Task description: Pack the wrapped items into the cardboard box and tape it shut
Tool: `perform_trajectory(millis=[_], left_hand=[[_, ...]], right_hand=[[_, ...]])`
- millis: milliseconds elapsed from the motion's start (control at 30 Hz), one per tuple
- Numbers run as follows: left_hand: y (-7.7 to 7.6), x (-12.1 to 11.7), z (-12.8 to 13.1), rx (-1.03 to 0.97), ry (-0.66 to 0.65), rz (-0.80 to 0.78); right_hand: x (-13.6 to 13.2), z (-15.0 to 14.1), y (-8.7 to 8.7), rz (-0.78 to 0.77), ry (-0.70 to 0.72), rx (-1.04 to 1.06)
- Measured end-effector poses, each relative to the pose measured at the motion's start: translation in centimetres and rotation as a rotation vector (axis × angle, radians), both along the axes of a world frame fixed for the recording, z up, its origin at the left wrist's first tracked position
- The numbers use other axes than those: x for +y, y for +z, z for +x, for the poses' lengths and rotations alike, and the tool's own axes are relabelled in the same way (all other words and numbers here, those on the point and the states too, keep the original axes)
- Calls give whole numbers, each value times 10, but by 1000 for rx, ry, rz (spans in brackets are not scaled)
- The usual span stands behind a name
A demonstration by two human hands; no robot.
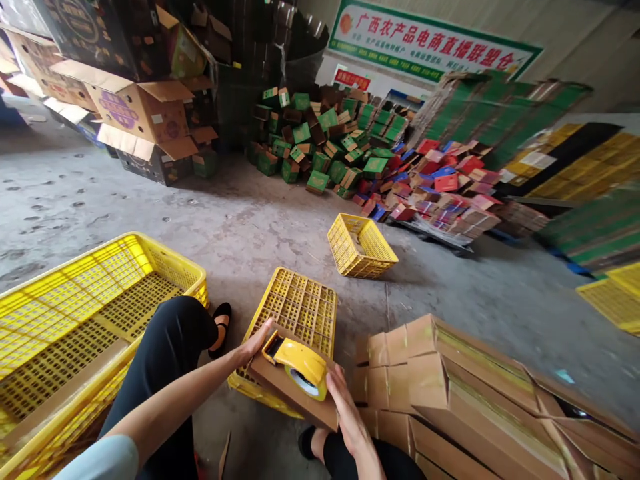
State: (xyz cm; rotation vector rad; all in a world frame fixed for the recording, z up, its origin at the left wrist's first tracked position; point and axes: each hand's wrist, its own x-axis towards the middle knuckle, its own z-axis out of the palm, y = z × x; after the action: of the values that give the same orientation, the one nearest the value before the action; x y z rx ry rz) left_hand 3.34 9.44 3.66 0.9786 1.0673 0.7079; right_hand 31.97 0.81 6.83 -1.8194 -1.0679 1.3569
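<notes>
A small brown cardboard box (285, 390) rests on an upturned yellow plastic crate (300, 307) in front of me. My left hand (255, 345) grips the box's far left corner, fingers curled over its edge. A yellow tape dispenser (297, 365) with a roll of tape sits on the box top. My right hand (345, 403) is closed on the dispenser's near side and presses it against the box. My knees in black trousers show on both sides.
A large yellow crate (90, 293) stands at my left. A stack of flat brown cartons (460, 393) lies at my right. A small yellow basket (363, 247) sits on the concrete floor ahead. Piles of green, red and brown boxes (380, 160) fill the back.
</notes>
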Motion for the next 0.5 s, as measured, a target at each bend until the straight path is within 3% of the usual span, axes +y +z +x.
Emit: perform_trajectory(millis=[167,267,367,500], left_hand=[[-1,-3,-11,103,127,16],[1,-8,-32,234,139,186],[6,-22,-56,325,-6,449],[13,-38,-75,346,-272,708]], right_hand=[[-4,5,10,13,114,-26],[1,7,27,65,144,-47],[18,-5,49,133,179,-90],[57,-41,73,127,453,-291]])
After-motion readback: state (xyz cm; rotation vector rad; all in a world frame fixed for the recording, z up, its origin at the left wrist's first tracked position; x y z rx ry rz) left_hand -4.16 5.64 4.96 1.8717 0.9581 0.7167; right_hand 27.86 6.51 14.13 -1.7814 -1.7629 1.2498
